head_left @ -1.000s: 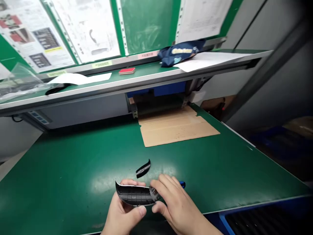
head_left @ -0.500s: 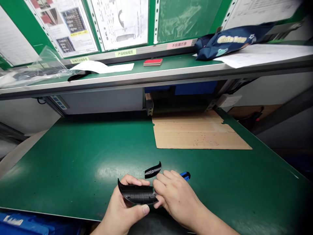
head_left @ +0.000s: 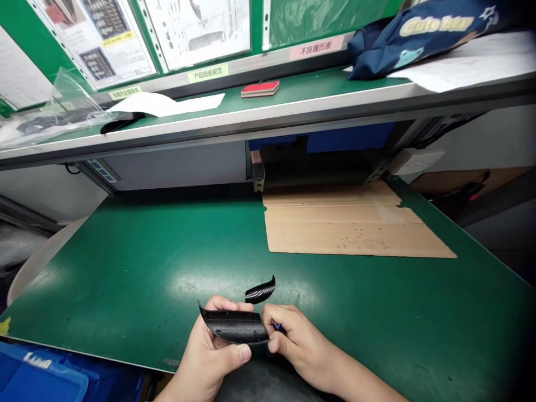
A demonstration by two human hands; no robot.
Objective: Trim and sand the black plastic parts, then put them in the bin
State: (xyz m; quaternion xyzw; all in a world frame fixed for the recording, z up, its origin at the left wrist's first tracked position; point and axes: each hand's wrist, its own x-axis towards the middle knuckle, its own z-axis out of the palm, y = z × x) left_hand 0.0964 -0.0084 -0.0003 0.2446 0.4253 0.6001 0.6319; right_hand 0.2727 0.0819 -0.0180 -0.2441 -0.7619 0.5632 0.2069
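My left hand [head_left: 213, 346] is closed around a black curved plastic shell [head_left: 237, 326], fingers behind it and thumb along the front edge. The shell's ribbed hollow inside faces me, and its pointed tip is at the left. At the shell's right end is my right hand [head_left: 299, 343], fingers curled around a blue-and-black utility knife [head_left: 277, 325]. Only a bit of blue shows between thumb and forefinger; the blade cannot be made out. Just beyond my hands, a second, glossy black curved piece [head_left: 260, 291] lies on the green tabletop [head_left: 188, 245].
A flat cardboard sheet [head_left: 335, 223] lies at the back right of the table. Above runs a shelf [head_left: 201, 125] with a red pad [head_left: 260, 89], white paper strips, a plastic bag [head_left: 54, 114] and a dark blue pouch [head_left: 410, 42]. Blue bins [head_left: 42, 374] stand at lower left.
My right hand has turned, so the knife's blue end no longer shows beyond the knuckles and blue shows between the fingers. The shell has barely shifted. The view has moved slightly.
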